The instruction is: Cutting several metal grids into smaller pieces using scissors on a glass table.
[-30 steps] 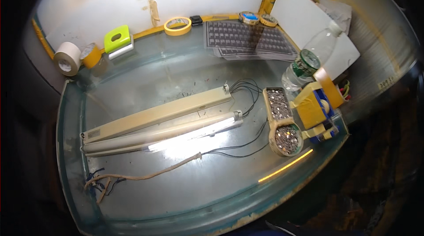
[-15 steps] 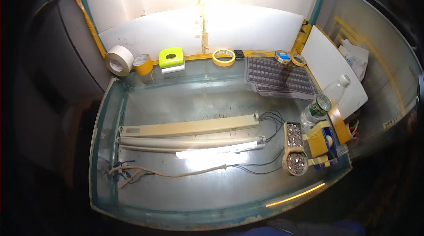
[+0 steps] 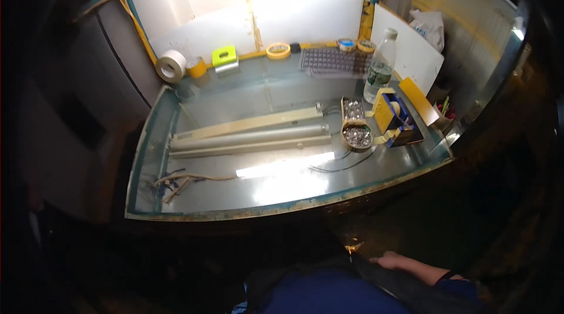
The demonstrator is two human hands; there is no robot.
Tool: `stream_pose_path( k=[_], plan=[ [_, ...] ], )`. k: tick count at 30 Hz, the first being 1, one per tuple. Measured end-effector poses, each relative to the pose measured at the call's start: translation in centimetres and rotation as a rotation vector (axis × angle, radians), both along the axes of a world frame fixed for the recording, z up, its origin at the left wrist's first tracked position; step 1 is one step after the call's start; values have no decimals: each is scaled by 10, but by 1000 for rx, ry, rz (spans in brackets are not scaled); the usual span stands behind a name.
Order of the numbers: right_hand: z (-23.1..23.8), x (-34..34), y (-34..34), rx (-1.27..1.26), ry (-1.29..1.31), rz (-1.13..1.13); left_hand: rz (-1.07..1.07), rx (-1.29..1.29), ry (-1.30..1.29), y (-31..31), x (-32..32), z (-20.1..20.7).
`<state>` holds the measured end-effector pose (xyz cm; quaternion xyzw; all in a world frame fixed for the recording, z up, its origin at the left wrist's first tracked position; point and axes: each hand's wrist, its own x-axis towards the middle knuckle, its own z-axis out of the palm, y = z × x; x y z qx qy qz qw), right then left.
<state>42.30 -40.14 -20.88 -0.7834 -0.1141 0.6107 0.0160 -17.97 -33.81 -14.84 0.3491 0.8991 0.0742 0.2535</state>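
Note:
My right hand (image 3: 389, 260) is low at the right, in front of my dark clothing and below the glass-topped table (image 3: 288, 204). It touches nothing on the table. One finger points left and nothing shows in the hand; its lower fingers are dim. My left hand is out of view. On the table, nearest to my right hand, stand a round tub of small metallic pieces (image 3: 357, 136), a rectangular box of similar pieces (image 3: 353, 109) and a yellow-and-blue tape dispenser (image 3: 392, 115).
Long lamp fixtures (image 3: 252, 137) lie across the table, with a cord (image 3: 200, 177) before them. Behind are a clear bottle (image 3: 380, 70), a dark gridded tray (image 3: 332, 61), a yellow tape roll (image 3: 278, 51), a green hole punch (image 3: 224, 56) and a white tape roll (image 3: 171, 66).
The view has shifted, so the table sits higher in the picture and turned. My right forearm and hand have come into view at the lower right. The things on the table look unmoved.

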Motion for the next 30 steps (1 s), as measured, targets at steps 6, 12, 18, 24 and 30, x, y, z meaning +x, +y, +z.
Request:
stream_pose_path(
  k=[6,12,18,24,30],
  plan=[
    [178,-16,96,1081,82,939,-706,789,344,104,42,25],
    [217,11,181,1536,-908,498,-1270,1201,169,224,174,113],
    [178,33,219,1352,-931,481,-1425,1045,216,298,193,120],
    [169,18,276,1451,-980,554,-1216,885,128,325,189,99],
    [168,21,370,1285,-1080,555,-1259,844,176,325,196,102]
  ],
)
